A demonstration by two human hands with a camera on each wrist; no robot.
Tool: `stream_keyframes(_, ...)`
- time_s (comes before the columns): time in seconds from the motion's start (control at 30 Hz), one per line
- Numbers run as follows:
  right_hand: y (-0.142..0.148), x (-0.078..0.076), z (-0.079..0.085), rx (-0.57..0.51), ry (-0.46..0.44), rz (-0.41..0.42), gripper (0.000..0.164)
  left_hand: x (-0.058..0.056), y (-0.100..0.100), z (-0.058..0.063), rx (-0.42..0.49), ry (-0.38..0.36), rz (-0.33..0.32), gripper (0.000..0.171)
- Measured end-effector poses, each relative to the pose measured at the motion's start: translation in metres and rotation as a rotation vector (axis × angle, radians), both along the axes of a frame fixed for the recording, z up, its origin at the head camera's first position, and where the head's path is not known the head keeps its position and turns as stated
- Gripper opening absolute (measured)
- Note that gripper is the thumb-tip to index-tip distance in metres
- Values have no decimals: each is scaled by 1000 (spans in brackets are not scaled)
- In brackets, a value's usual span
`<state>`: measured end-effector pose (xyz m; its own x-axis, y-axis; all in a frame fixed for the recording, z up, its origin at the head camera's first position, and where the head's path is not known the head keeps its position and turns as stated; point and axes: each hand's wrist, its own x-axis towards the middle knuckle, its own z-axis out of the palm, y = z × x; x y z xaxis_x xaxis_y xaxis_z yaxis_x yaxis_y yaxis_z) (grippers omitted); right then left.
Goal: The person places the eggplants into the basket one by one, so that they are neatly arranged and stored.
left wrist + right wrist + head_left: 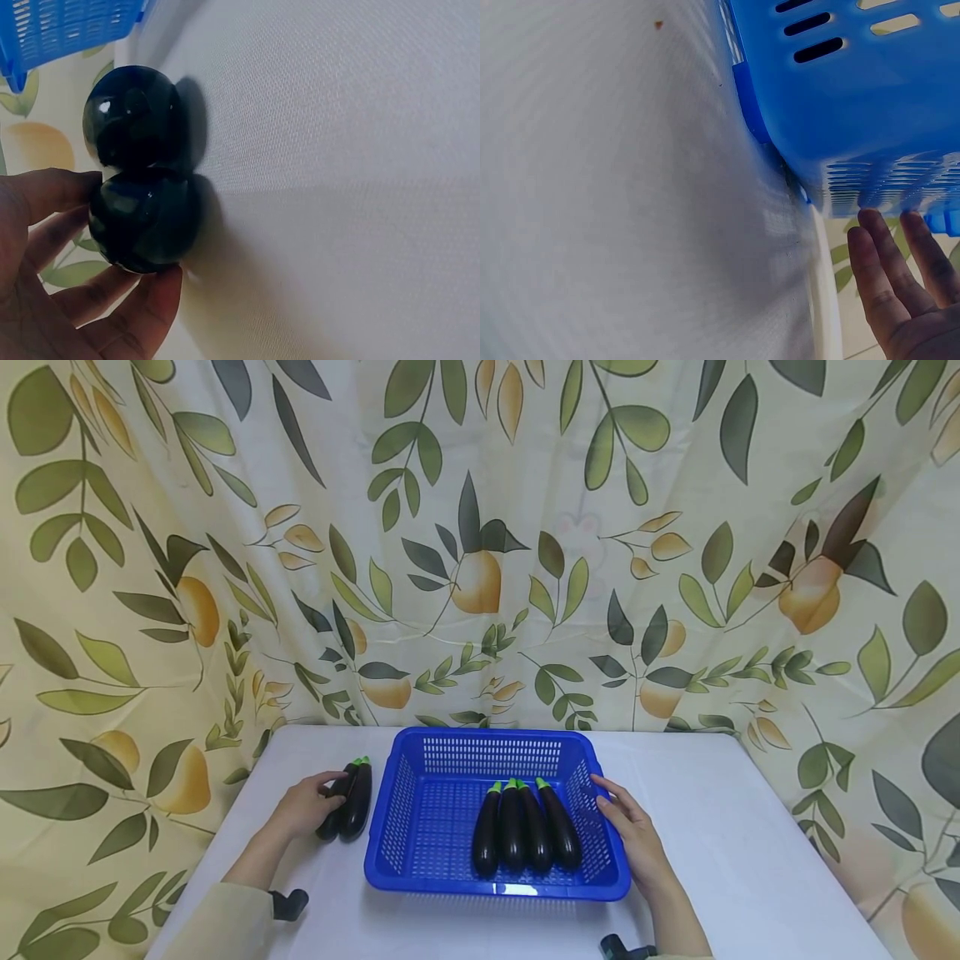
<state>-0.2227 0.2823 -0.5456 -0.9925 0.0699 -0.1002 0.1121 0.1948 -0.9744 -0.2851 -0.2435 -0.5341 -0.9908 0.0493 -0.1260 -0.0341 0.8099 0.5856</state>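
Head view showed, nearest, a pale sleeve (pixel 228 922) cut off at the bottom, with a black mount (pixel 291 905) beside it; a second mount (pixel 624 948) at the right was partly out of view. The left hand (pixel 309 806) had thumb and fingers clamped on the outer eggplant (pixel 327 829) of a pair, hiding part of it; the left wrist view caught it end-on, its green cap out of sight. The inner eggplant (pixel 358 802) lay against it on the bench (pixel 712 827), left of the basket (pixel 435 885). The right hand (pixel 633 831) touched the basket's right side, fingers straight and slightly apart; its thumb was hard to make out in the right wrist view. Four eggplants (pixel 513 835) lay side by side in the basket's right half, caps pointing away. Behind hung a leaf-printed curtain (pixel 555 568), cut off above and at both sides.
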Motion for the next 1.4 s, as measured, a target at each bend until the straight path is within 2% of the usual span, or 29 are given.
stream_keyframes(0.47, 0, 0, 0, -1, -3, -1, 53, 2, 1, 5, 11, 1, 14, 46)
stream_keyframes(1.4, -1, 1, 1, 3, -5, -7, 54, 1, -9, 7, -13, 23, 11, 46)
